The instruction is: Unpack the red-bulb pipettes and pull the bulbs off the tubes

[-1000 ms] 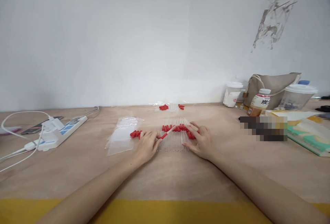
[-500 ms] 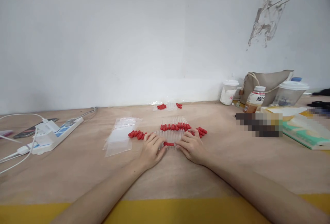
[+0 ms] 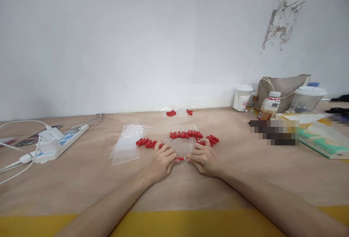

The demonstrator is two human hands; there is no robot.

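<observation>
My left hand pinches a red rubber dropper bulb, whose end shows between my fingertips. Facing it, my right hand has its fingers closed on a thin clear glass tube that meets the bulb; most of the tube is hidden by the hand. Just beyond my fingers lies a row of clear glass tubes, side by side. Behind that row are several droppers with red bulbs fitted. Loose red bulbs lie in a left pile and a right pile, near my hands.
Clear plastic bags lie to the left, before a white power strip with cables and a phone. Bagged red bulbs rest by the wall. Rightward stand a lidded cup, a bottle and a tissue pack.
Both hands have shifted slightly toward me, bringing the red bulb closer to the near ends of the tubes. Less of the bulb shows, and a pale tube end is visible at its right.
</observation>
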